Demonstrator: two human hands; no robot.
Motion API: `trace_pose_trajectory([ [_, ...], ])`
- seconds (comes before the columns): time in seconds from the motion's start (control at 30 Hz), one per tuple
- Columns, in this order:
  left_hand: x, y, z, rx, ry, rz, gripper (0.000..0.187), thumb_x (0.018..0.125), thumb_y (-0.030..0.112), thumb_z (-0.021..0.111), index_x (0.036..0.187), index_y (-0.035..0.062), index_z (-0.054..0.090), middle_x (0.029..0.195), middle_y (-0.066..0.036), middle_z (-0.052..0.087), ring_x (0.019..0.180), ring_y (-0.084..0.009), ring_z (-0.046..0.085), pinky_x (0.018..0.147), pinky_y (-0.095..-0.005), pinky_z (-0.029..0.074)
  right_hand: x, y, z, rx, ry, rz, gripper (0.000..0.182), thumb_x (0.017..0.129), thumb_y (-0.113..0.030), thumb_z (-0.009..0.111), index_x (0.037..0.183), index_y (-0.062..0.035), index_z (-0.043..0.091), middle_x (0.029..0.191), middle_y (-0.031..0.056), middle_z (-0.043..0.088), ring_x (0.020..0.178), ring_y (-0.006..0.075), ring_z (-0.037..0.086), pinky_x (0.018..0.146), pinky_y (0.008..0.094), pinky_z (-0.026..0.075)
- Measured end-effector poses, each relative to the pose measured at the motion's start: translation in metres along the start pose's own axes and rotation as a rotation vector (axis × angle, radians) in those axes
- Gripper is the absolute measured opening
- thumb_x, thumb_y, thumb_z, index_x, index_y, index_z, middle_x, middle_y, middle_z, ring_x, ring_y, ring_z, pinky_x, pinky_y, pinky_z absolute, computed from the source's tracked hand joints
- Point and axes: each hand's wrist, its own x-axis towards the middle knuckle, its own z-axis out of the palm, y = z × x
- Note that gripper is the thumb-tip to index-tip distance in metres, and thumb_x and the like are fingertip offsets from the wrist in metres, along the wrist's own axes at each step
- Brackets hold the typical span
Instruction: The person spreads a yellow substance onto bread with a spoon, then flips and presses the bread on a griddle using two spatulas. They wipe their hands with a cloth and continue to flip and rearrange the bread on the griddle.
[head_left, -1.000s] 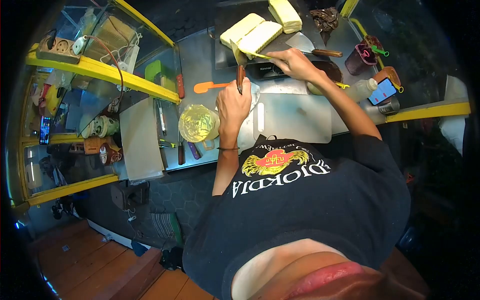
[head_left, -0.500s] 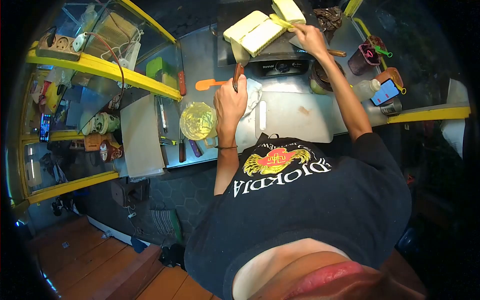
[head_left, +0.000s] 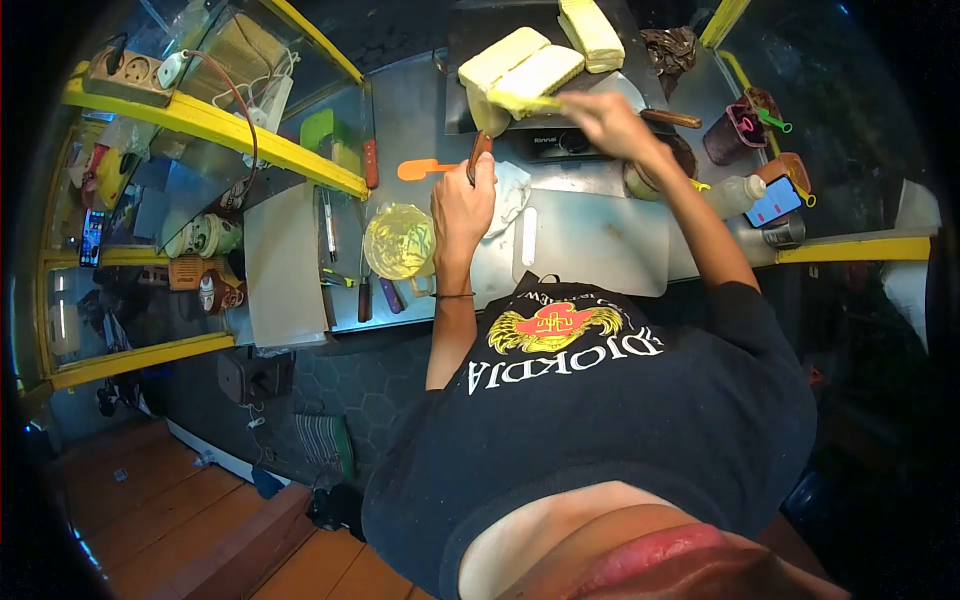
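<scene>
My left hand (head_left: 462,208) is closed around the wooden handle of a metal scraper (head_left: 487,122), whose blade touches the near left corner of a pale bread slab (head_left: 540,78). A second bread slab (head_left: 503,55) lies alongside it on the black griddle (head_left: 590,82), and a further bread block (head_left: 592,35) sits to the right. My right hand (head_left: 612,125), blurred by motion, grips a yellow brush (head_left: 525,103) in front of the bread. Its bristle end is too smeared to make out. Another wooden-handled scraper (head_left: 670,118) rests at the griddle's right edge.
A clear mug of yellow liquid (head_left: 398,242) stands left of my forearm, near an orange spatula (head_left: 425,169) and a white cloth (head_left: 510,195). A white cutting board (head_left: 600,240) lies in front of me. At right are a bottle (head_left: 735,195) and a phone (head_left: 773,201).
My right hand has swept left and toward me with the brush, from the gap between the bread pieces to the near side. My left hand stays on the scraper. The view has shifted slightly.
</scene>
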Motion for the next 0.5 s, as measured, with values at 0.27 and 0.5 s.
trace_pose_trajectory([
  [0.27,0.0,-0.002,0.001,-0.029,-0.051,-0.092,0.051,0.098,0.043,0.048,0.08,0.0003,0.07,0.07,-0.019,0.067,0.074,-0.0395,0.067,0.07,-0.0471,0.049,0.003,0.006,0.009,-0.199,-0.079,0.05,0.028,0.095,-0.023,0.059,0.115,-0.0068,0.071,0.102,0.0164,0.072,0.091,0.0296,0.073,0.082,0.0373,0.056],
  [0.5,0.013,-0.026,-0.001,-0.221,-0.028,-0.108,0.051,0.098,0.042,0.049,0.074,-0.0002,0.064,0.051,-0.007,0.053,0.049,-0.0177,0.054,0.053,-0.0349,0.043,0.014,0.028,0.019,-0.033,0.077,0.039,0.029,0.094,-0.017,0.062,0.117,-0.0015,0.07,0.108,0.0197,0.071,0.095,0.0295,0.072,0.086,0.0369,0.055],
])
